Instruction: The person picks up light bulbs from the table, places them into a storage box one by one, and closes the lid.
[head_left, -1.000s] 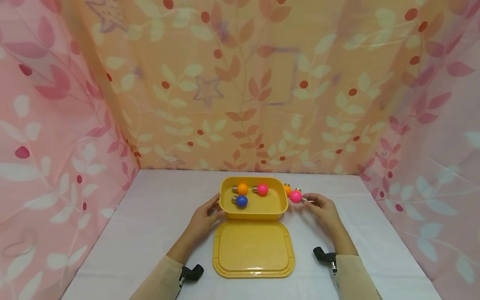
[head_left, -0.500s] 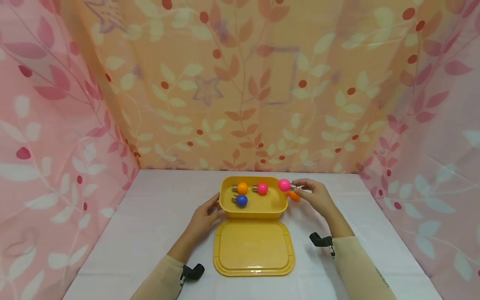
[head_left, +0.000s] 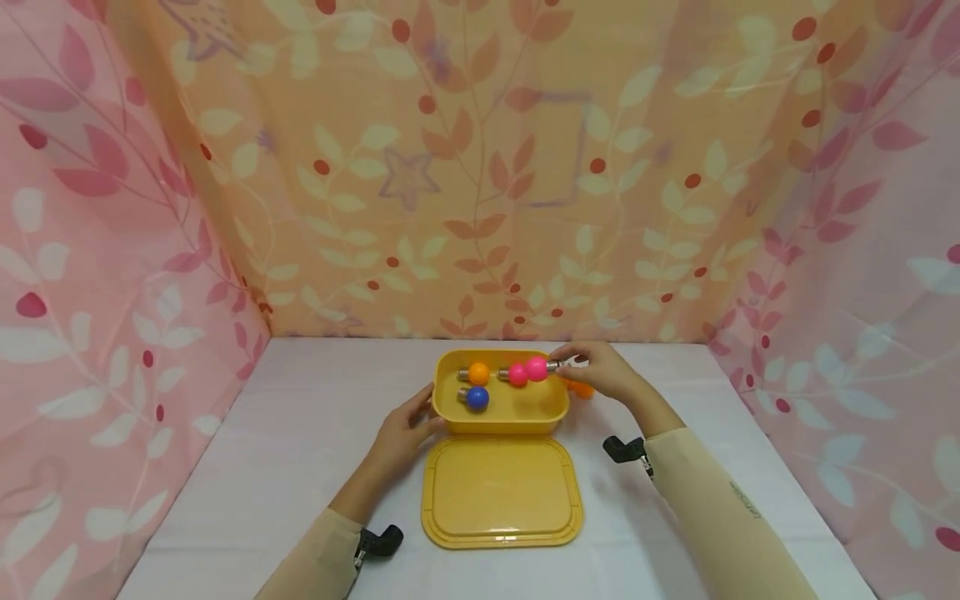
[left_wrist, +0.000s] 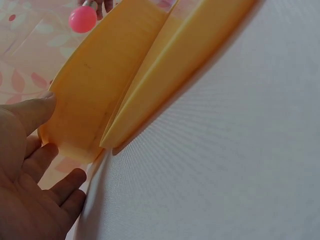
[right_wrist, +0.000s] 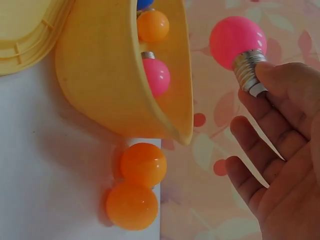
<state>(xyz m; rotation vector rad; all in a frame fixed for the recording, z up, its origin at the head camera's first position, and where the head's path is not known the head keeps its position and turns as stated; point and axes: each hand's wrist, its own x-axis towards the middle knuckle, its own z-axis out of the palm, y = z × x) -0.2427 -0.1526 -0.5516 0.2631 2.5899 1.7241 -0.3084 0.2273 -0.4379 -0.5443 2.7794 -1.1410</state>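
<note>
Between thumb and fingertips, my right hand (head_left: 606,375) pinches a pink light bulb (head_left: 537,368) by its metal screw base. In the head view it overlaps the right part of a yellow plastic box (head_left: 498,427). Inside the box lie a pink bulb (head_left: 517,375), an orange bulb (head_left: 478,373) and a blue bulb (head_left: 477,398), bases pointing left. At the box's left end, my left hand (head_left: 401,429) touches its wall with relaxed fingers, the thumb (left_wrist: 40,111) at the wall's edge.
Outside the box, past its right end, two orange bulbs (right_wrist: 132,206) lie on the white cloth. A yellow lid (head_left: 502,493) lies flat in front of the box. Patterned curtains (head_left: 480,167) enclose the table at the back and sides.
My right hand has lifted the pink bulb from beside the box's right end and carried it left over the box. The left hand stays at the box's left end.
</note>
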